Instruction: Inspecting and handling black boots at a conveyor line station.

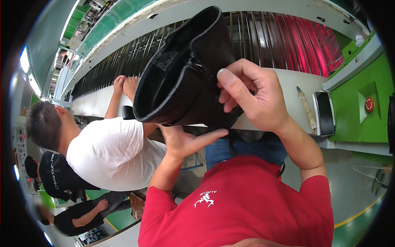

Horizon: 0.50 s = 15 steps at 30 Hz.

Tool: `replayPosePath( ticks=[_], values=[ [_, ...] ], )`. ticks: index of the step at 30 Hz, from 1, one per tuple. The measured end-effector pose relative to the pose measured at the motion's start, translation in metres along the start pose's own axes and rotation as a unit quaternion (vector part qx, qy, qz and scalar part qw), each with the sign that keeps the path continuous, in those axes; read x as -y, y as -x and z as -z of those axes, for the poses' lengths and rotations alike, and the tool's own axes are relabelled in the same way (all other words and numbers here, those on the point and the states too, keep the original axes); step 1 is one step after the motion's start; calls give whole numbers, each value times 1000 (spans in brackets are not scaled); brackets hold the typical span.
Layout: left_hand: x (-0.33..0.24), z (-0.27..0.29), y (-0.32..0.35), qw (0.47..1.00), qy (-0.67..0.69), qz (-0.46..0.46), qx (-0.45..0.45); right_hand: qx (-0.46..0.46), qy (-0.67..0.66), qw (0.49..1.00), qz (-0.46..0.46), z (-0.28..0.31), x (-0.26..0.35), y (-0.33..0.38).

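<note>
A black boot (222,45) with a wide open shaft is tilted in front of me, its dark lining and a pale label print showing inside. From below, my left hand (179,142) supports it; the thumb is stretched out and the other fingers are mostly hidden behind the boot. My right hand (257,92) is closed, thumb and forefinger pinched close against the boot's right side by a strap or seam. Whatever sits between those fingertips is too small to make out.
Behind the boot runs a roller conveyor (263,39), lit red at its right end. A knife with a wrapped handle (306,109) and a phone (324,113) lie on the white ledge (288,88). At right stands a green panel with a red button (369,104). A co-worker (111,148) stands close at left.
</note>
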<state>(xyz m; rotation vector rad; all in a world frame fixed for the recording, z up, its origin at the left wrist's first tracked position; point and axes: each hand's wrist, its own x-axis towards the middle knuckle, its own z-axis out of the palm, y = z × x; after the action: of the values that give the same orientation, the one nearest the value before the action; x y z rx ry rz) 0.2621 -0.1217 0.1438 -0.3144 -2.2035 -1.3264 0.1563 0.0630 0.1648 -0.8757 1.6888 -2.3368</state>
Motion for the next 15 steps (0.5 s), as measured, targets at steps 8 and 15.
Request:
replayPosePath(
  ticks=[8, 15],
  values=[
    [-88, 51, -71, 912, -347, -219, -21, 48, -9, 997, -51, -11, 38, -13],
    [-105, 60, -107, 854, -434, -268, 102, -8, 117, 990, 83, -15, 25, -18]
  ],
)
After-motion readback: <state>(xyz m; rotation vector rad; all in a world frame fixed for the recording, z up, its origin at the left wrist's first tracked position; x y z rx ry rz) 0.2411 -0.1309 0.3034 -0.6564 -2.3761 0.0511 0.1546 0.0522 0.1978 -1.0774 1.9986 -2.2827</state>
